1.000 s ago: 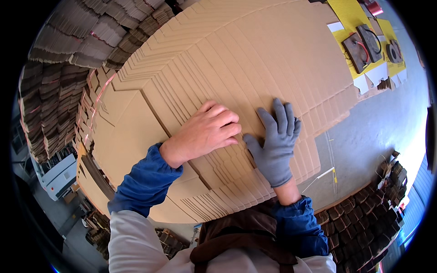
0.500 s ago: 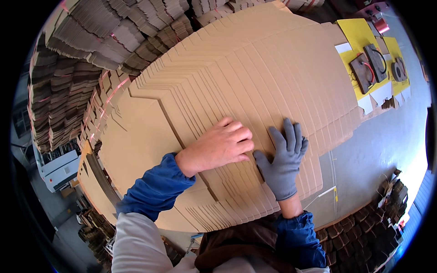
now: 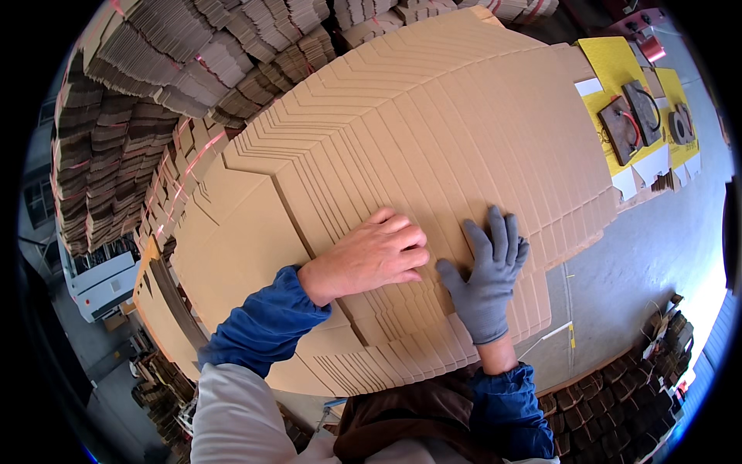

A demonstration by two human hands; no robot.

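Observation:
Flat brown cardboard sheets lie fanned out in an overlapping row, their creased edges stepped one behind another. My left hand, bare, rests on the middle of the fan with its fingers curled in. Its fingertips are partly hidden, so whether they pinch a sheet edge is unclear. To its right, my right hand wears a grey glove and lies on the sheets, thumb apart and fingers stretched out. A dark gap separates the fan from a wide sheet on the left.
Bundled cardboard stacks with pink ties rise at the far left. Beyond the fan's right end, dark blocks with handles sit on yellow sheets. More dark bundles stand at the lower right, beside grey floor.
The view has shifted slightly. My left hand's fingers have drawn in a little and sit slightly further left over the sheets. The right hand stays spread in nearly the same place.

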